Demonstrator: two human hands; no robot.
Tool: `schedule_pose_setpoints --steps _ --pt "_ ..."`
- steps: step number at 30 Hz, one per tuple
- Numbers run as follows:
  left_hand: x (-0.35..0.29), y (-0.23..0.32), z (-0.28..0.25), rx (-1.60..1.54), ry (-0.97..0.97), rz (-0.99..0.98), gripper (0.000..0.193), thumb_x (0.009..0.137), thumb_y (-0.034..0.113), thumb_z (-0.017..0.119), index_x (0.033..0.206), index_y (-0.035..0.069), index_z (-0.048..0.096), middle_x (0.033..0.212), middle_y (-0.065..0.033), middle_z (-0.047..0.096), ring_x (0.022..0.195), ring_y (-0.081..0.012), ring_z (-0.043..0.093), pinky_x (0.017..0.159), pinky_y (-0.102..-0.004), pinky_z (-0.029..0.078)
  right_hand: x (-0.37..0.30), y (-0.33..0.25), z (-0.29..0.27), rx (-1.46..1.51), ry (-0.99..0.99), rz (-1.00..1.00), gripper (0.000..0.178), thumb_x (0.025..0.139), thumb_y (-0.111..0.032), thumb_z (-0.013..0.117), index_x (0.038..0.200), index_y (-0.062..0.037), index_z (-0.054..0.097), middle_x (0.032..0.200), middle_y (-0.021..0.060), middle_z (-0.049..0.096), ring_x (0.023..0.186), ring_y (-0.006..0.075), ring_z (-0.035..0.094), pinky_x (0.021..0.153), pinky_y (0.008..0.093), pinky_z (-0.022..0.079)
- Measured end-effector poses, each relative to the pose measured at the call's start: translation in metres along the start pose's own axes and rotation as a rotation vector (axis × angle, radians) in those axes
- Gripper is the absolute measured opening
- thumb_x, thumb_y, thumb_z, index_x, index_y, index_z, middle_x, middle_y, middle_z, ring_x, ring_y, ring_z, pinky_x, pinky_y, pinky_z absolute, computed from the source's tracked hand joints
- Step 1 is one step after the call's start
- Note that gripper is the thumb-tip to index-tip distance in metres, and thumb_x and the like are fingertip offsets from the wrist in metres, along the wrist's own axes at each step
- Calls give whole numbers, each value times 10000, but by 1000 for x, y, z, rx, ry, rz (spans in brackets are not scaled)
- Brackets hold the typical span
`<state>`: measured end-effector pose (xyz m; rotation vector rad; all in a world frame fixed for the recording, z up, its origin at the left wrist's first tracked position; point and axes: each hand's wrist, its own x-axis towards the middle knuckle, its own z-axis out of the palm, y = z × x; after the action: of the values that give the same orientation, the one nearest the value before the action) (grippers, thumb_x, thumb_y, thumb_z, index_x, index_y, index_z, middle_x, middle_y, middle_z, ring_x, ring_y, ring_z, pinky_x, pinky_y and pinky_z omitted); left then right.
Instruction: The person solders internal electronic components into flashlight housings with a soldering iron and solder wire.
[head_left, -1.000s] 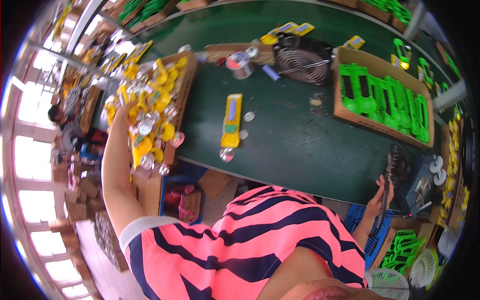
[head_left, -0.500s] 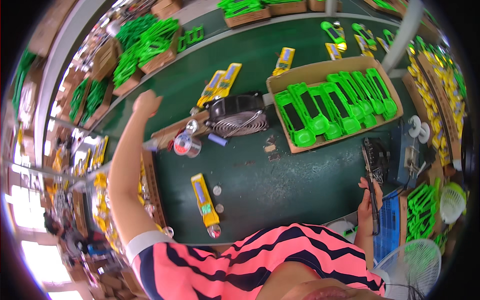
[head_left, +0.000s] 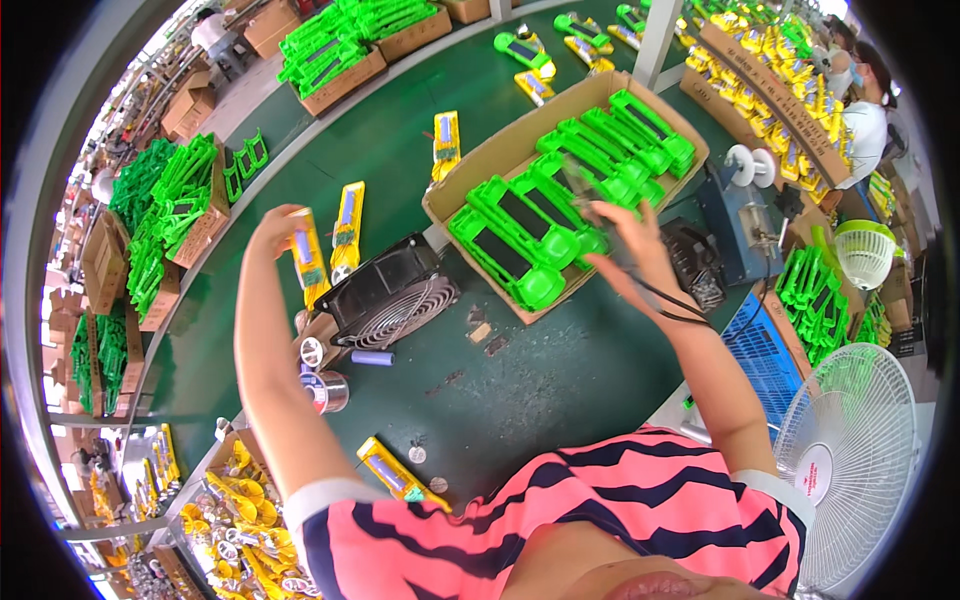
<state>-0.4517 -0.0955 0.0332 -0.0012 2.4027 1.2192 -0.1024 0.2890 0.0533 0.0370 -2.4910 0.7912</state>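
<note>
Yellow casing (head_left: 309,262) is pinched by the left hand (head_left: 275,231); the right hand (head_left: 643,247) clamps a blurred, seemingly pen-like tool (head_left: 620,250).

Bright, even light covers the dark green surface (head_left: 540,405), leaving only soft shadows. The fisheye bends the metal frame (head_left: 36,220) at the left into a curve, and the corners fall to black. The dark tool (head_left: 622,255) looks blurred, while the distant background turns soft and pale.

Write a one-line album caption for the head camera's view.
Left hand on a yellow strip, right hand holding a dark tool over a carton of green frames.
</note>
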Motion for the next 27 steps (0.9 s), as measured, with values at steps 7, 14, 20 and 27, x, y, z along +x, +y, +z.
schedule_pose_setpoints --steps 7,14,20,27 --pt "-187 33 -71 62 428 359 331 717 63 534 1047 37 541 909 -47 549 742 -111 524 672 -238 440 15 20 34 -167 -261 37 375 784 -92 515 1131 -166 392 851 78 589 847 269 557 928 661 175" --pt "-341 -31 42 -357 581 380 103 806 63 522 845 2 596 787 -43 598 710 -100 539 668 -228 420 23 46 17 -232 183 -227 515 619 89 472 1043 -203 474 894 -6 598 840 263 550 900 608 246" --pt "-403 -88 250 -636 612 90 103 831 79 554 846 -16 590 831 -45 585 793 -102 517 746 -240 407 -26 42 -46 -170 356 -238 230 846 -94 495 1049 -80 603 1033 90 580 1013 202 490 877 317 372" --pt "-414 -91 286 294 914 507 181 726 1 636 892 -13 565 987 -103 523 936 -212 484 808 -299 396 -150 22 -35 -103 152 -228 260 856 -61 494 1109 -29 445 983 85 627 948 214 523 923 326 339"
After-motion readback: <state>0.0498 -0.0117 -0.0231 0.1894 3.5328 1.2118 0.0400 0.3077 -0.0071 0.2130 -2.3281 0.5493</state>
